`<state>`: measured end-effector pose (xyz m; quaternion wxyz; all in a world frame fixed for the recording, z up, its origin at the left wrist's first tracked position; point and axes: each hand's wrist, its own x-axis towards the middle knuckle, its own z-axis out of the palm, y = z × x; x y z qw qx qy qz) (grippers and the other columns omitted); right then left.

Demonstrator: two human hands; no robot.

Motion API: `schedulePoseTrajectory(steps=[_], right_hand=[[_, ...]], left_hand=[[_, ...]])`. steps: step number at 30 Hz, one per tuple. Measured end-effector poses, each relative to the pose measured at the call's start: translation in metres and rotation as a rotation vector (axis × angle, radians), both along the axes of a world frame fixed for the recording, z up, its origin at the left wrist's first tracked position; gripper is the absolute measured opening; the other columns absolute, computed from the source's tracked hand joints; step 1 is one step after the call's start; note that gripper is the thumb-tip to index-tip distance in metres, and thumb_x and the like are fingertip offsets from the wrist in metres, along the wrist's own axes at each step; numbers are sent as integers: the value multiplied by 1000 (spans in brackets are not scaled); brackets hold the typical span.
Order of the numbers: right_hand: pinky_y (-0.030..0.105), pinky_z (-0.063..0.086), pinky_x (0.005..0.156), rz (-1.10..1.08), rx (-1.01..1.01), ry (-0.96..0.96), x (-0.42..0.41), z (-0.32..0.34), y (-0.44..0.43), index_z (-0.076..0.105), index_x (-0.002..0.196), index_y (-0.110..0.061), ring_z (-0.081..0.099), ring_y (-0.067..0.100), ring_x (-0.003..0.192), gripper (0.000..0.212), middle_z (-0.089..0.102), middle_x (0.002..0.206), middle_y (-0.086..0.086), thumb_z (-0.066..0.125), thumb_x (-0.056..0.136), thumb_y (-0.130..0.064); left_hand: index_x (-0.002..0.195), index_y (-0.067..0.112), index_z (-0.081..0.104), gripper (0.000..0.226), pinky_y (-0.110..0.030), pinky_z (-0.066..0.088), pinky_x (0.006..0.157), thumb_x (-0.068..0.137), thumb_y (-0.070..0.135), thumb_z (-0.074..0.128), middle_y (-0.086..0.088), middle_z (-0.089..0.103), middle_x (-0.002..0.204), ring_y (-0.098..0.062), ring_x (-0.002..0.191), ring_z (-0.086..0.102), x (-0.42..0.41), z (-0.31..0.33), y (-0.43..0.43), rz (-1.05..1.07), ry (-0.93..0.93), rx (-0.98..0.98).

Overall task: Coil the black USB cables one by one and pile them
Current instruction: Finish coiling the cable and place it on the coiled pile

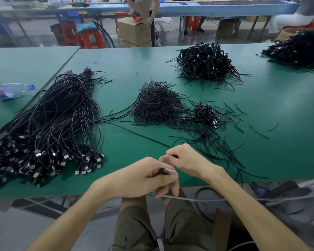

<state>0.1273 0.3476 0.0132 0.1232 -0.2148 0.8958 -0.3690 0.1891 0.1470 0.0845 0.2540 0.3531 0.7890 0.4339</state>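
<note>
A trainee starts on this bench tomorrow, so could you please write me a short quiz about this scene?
1. True or false: the left hand holds a USB plug.
2. Where does the plastic bottle lie? A) on the table, far left B) in the person's lap C) on the floor
3. Fill in: the right hand pinches a black ___.
Key: 1 true; 2 A; 3 cable.

No legible text anywhere (bottle [11,91] label blurred).
</note>
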Motion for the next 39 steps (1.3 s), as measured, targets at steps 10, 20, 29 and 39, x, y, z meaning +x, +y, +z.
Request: schedulePoseTrajectory(steps=[10, 20, 29, 39], right_hand=[[19, 31, 53, -27, -270, 226, 14, 40, -6, 54, 58, -18, 40, 8, 47, 53, 43, 47, -10, 51, 104, -43], [19, 35, 55, 32, -330, 209, 38, 15, -41, 57, 76, -13, 47, 10, 52, 40, 53, 61, -9, 47, 107, -37], [44, 39, 88, 45, 66, 290, 3, -6, -20, 65, 78, -11, 49, 23, 78, 37, 67, 74, 1, 56, 100, -40], [24, 30, 74, -50, -214, 306, 9, 21, -41, 50, 60, -6, 45, 21, 61, 57, 52, 56, 4, 46, 105, -42]], left_hand=[[144, 20, 50, 47, -17, 35, 114, 104, 40, 35, 22, 57, 136, 9, 131, 49, -26, -51, -7, 233, -142, -32], [154, 9, 35, 63, -33, 35, 118, 108, 45, 11, -3, 43, 158, -16, 146, 39, -30, -57, -1, 379, -579, 793], [75, 22, 58, 38, -25, 26, 52, 106, 39, 43, 5, 37, 57, -12, 49, 31, -27, -34, -21, 414, -371, 523], [114, 30, 64, 24, -20, 41, 108, 108, 29, 41, 32, 66, 115, 9, 116, 56, -35, -73, -17, 409, -86, -22]])
